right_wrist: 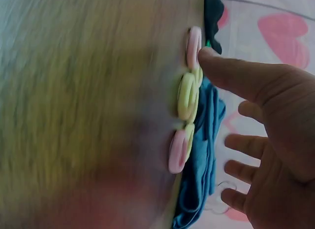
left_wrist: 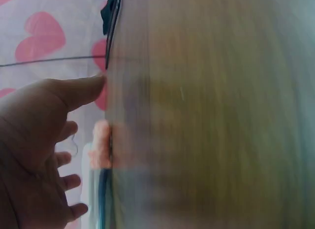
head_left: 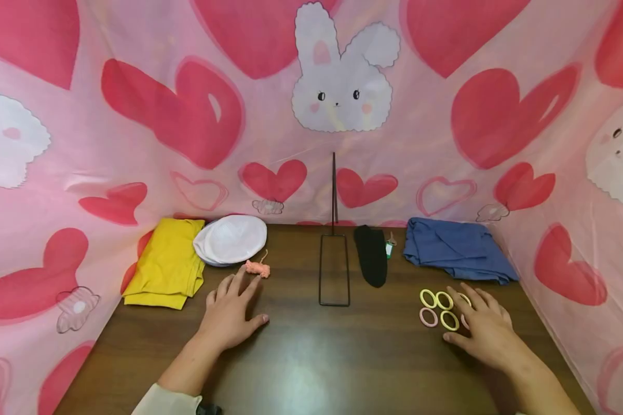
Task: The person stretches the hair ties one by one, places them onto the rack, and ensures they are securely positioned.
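My left hand (head_left: 231,314), fingers spread and holding nothing, is near a small coral-coloured bundle of cord (head_left: 258,268). Its fingertips come close to the bundle in the head view; whether they touch it I cannot tell. In the left wrist view, a gap shows between the thumb and the cord bundle (left_wrist: 101,145). The right hand (head_left: 485,331) is over several yellow and pink rings, partly hiding the right-hand ones. Nothing is gripped by it, and its fingers are loosely extended. The right wrist view shows a yellow ring (right_wrist: 183,98) between two pink ones, beside the thumb.
A yellow folded cloth (head_left: 168,265) and a white round fabric item (head_left: 236,238) lie at the back left. Centrally stands a black wire frame (head_left: 320,271) with a tall rod. A black flat piece (head_left: 372,259), a green-tagged key (head_left: 389,249) and blue folded cloth (head_left: 454,248) are farther right.
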`<state>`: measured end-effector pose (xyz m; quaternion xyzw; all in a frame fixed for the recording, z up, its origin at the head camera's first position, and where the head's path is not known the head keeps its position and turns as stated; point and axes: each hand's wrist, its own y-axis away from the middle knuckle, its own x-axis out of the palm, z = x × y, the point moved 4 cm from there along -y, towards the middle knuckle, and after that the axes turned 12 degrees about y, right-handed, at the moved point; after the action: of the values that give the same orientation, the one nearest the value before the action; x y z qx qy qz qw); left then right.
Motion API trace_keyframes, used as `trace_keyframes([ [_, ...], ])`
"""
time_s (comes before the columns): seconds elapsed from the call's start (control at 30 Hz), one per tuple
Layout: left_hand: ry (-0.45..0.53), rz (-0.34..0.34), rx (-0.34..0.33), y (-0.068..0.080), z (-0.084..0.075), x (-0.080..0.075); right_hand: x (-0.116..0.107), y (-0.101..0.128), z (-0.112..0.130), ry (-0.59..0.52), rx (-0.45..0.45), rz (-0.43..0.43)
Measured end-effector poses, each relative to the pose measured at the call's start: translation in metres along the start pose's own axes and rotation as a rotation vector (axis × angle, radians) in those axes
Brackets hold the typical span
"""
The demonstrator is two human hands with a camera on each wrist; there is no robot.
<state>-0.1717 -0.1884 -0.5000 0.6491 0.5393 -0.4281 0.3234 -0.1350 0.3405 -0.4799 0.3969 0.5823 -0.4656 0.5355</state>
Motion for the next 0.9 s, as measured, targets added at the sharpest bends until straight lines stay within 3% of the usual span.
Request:
trace_keyframes([
  [0.27,0.144,-0.044,0.116,-0.024,-0.038,0.017,0.007,-0.002,-0.012,0.034,-0.005,0.010],
  [0.63,0.200,-0.019,0.179,-0.053,-0.070,0.039,0.010,-0.013,-0.010,0.007,-0.027,-0.006],
  [0.9,0.192,0.007,0.163,-0.065,-0.078,0.046,0.002,-0.015,-0.004,0.002,-0.076,-0.177],
])
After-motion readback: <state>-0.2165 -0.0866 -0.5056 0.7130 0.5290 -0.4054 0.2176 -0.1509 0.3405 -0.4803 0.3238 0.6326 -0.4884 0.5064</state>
